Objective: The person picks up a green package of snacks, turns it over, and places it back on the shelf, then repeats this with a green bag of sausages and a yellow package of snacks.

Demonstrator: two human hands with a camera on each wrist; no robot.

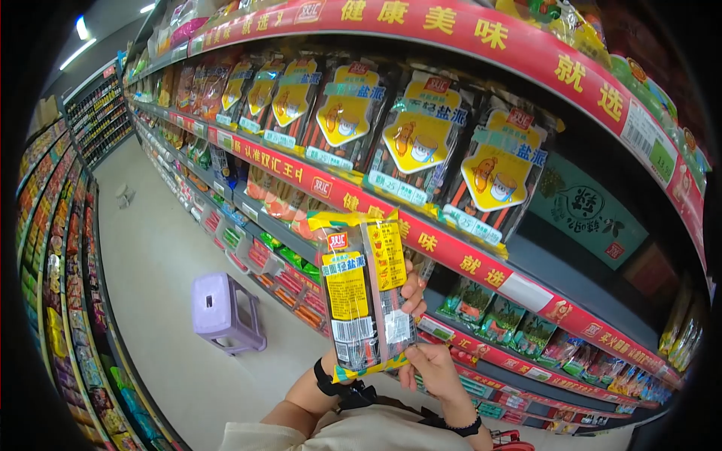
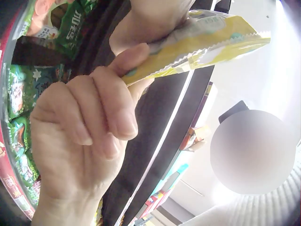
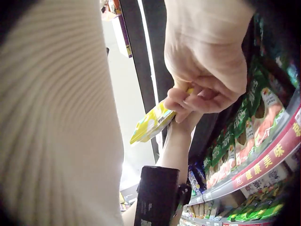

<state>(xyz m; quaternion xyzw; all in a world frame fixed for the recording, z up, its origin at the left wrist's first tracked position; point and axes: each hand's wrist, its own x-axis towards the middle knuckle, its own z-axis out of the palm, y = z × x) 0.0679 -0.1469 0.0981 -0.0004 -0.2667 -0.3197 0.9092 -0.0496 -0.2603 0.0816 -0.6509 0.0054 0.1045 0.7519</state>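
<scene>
A packet of sausages (image 1: pixel 350 293) in clear film with yellow ends is held up before the shelf, its back panel with text and barcode facing the head camera. My left hand (image 1: pixel 413 295) grips it from behind, fingers curling around the right edge; the palm is hidden by the packet. At the bottom right corner, my right hand (image 1: pixel 436 370) pinches the yellow end between thumb and forefinger. In the right wrist view this right hand (image 3: pixel 207 80) has its other fingers curled in. The left wrist view shows the packet's crimped yellow end (image 2: pixel 202 47) from below.
Matching sausage packets (image 1: pixel 421 135) stand in a row on the shelf behind a red label strip (image 1: pixel 361 207). Green snack bags (image 1: pixel 481 304) fill a lower shelf. A purple stool (image 1: pixel 218 308) stands on the aisle floor, with another stocked shelf (image 1: pixel 60 301) at left.
</scene>
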